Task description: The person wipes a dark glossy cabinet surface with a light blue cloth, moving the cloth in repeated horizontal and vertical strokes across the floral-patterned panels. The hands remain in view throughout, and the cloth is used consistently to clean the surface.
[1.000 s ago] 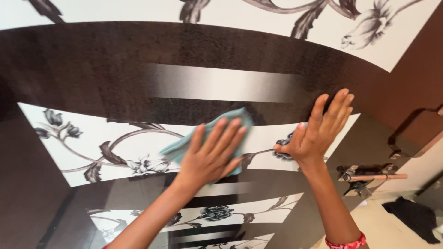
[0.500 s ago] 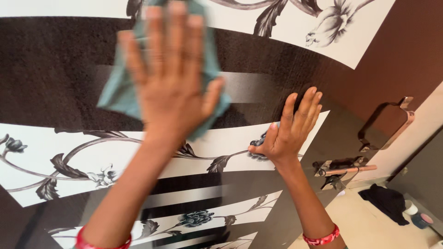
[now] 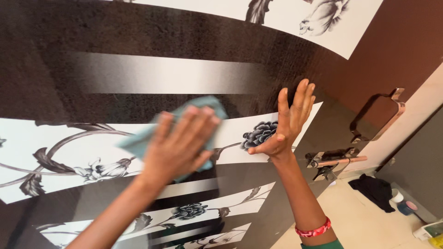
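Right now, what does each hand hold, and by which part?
Left hand presses a teal cloth flat against the door, palm over its middle. Right hand holds nothing.

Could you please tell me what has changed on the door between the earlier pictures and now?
The left hand swept the teal cloth up to the top white band half a second ago, then back down to the middle of the door. The right hand stays pressed flat near the handle, and the cloth stays under the left palm.
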